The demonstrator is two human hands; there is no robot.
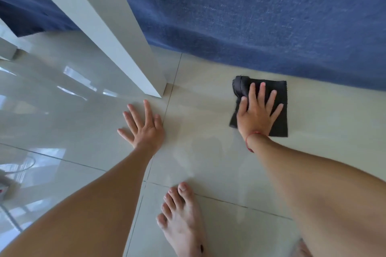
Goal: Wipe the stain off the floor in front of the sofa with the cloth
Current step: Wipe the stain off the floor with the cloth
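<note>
A black cloth (279, 119) lies flat on the pale tiled floor (208, 152) just in front of the blue sofa (261, 16); its upper left corner is bunched up. My right hand (258, 110) presses flat on the cloth with fingers spread; a red string circles its wrist. My left hand (143, 125) rests palm down on the bare floor to the left, fingers apart, holding nothing. No stain shows on the tiles around the cloth.
A white table leg (117, 33) slants down to the floor between the two hands, beside the sofa's edge. My bare foot (181, 219) stands on the tiles at the bottom middle. The glossy floor at left reflects windows.
</note>
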